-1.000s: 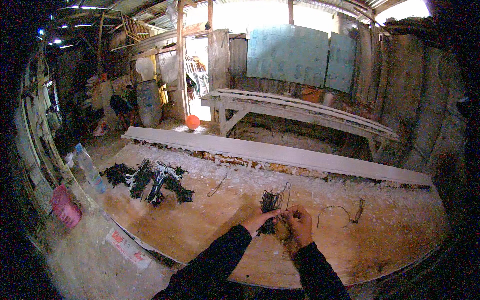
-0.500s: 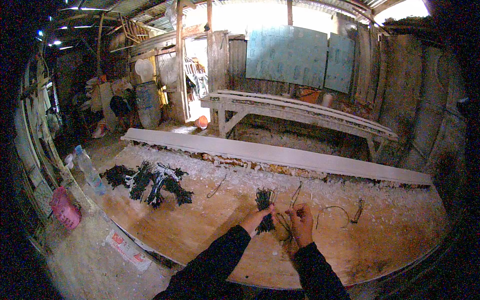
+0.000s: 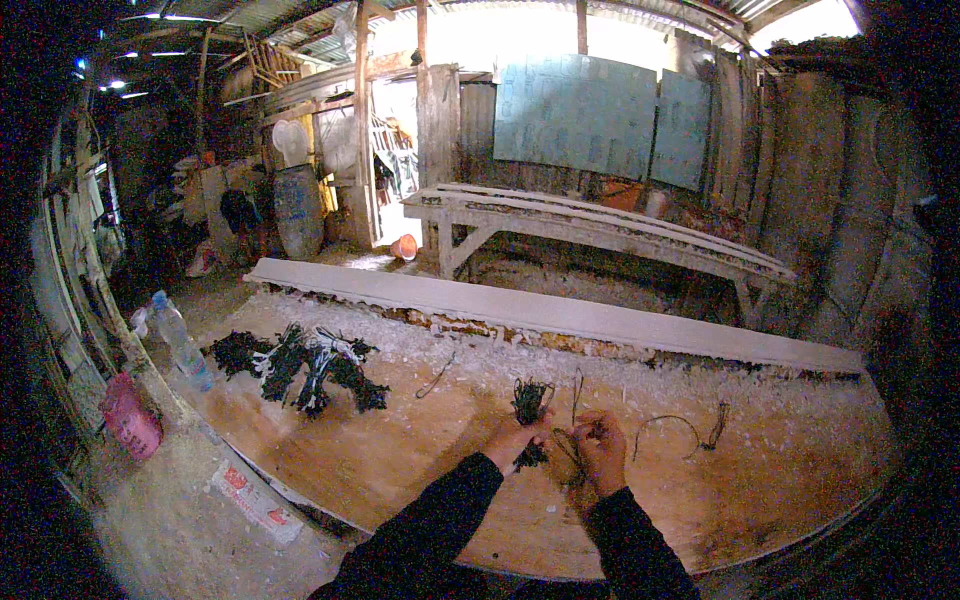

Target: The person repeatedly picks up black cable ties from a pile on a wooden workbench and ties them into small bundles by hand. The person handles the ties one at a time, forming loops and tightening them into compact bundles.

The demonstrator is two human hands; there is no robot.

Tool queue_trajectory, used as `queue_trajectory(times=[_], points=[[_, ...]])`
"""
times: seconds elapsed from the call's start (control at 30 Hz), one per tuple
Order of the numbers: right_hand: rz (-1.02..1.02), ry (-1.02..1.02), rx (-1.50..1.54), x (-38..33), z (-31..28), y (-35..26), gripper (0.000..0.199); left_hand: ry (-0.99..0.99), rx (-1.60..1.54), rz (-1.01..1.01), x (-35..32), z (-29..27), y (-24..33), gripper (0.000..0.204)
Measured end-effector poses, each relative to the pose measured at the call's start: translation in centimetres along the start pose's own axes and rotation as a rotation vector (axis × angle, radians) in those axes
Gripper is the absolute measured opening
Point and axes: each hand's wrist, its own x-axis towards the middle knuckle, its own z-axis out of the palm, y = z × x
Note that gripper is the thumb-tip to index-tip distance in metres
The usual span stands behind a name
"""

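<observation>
My left hand (image 3: 508,442) is closed around the middle of a bundle of short dark cords (image 3: 530,400), whose looped tops stick up above the fingers and whose lower ends show below. Just to the right, my right hand (image 3: 603,455) pinches a thin dark cord (image 3: 577,392). One part of this cord rises between the hands, and another hangs by the right fingers; its exact path is too small to follow. Both hands are over the wooden tabletop (image 3: 420,480).
Several dark cord bundles (image 3: 285,365) lie at the table's left, near a plastic bottle (image 3: 180,340). Loose cords (image 3: 668,418) lie right of my hands. A long white plaster-like strip (image 3: 540,312) edges the far side; a bench (image 3: 600,220) stands beyond. A pink bag (image 3: 132,415) sits at left.
My left fingers have wrapped further across the bundle, covering more of its middle. The cord's raised end has moved left, closer to the bundle, and my right hand has turned slightly.
</observation>
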Motion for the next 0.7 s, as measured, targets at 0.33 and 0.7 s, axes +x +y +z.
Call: queue_trajectory(times=[0.33, 0.7], points=[[0.126, -0.23, 0.053, -1.2, 0.7, -0.4, 0.009, 0.004, 0.162, 0.047, -0.9, 1.3, 0.9, 0.022], [0.012, -0.28, -0.237, -0.7, 0.2, 0.8, 0.01, 0.041, -0.248, -0.077, -0.2, -0.3, -0.1, 0.022]])
